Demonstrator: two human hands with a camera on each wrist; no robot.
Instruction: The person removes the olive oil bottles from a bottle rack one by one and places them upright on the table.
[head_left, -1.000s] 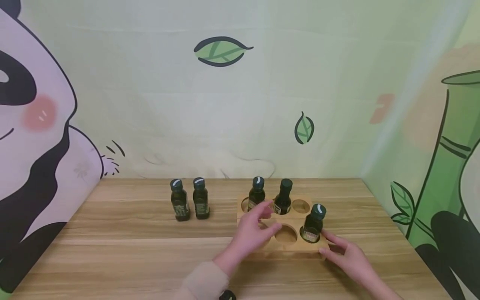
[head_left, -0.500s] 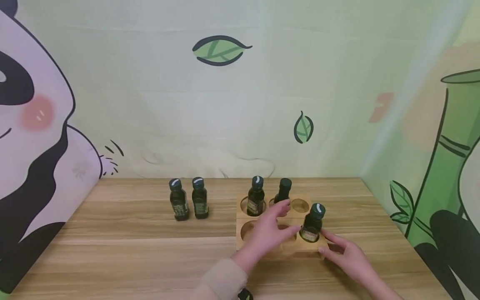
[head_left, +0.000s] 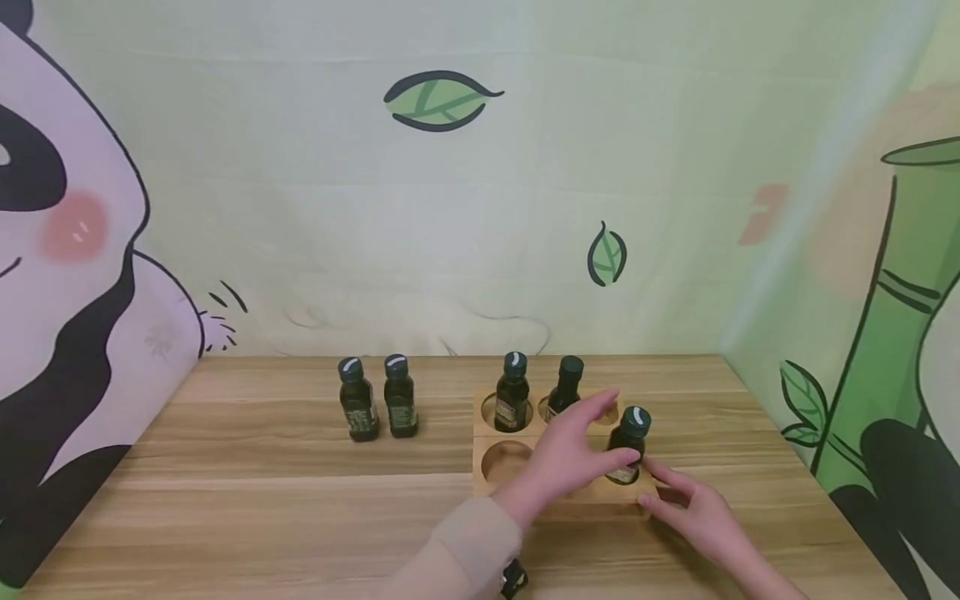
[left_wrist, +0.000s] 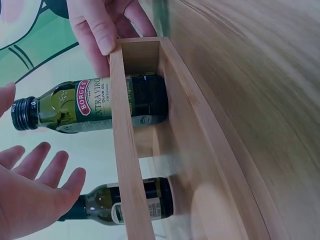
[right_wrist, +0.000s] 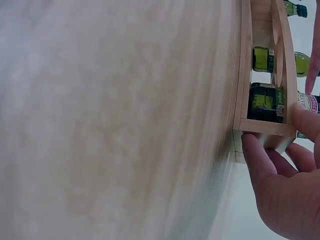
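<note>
A wooden bottle rack [head_left: 487,493] with two rows of round holes stands on the table. Its front right hole holds a small olive oil bottle [left_wrist: 65,107] with a dark cap, labelled Borges in the left wrist view. My left hand [head_left: 570,454] hovers over the rack beside this bottle, fingers spread and thumb in front of it, holding nothing. My right hand [head_left: 697,512] grips the rack's right end, with fingers [right_wrist: 261,160] against the end board. In the back row stand another olive oil bottle [head_left: 512,404] and a slim dark-capped bottle [head_left: 570,379], partly hidden by my left hand.
Two more dark bottles, a left one [head_left: 358,404] and a right one [head_left: 401,400], stand upright on the wooden table [head_left: 262,517] left of the rack. Behind the table hangs a backdrop [head_left: 300,208] printed with pandas, leaves and bamboo.
My left hand has moved right across the rack, from the back left bottle towards the front right one, its fingers spread. My right hand has stayed at the rack's end.
</note>
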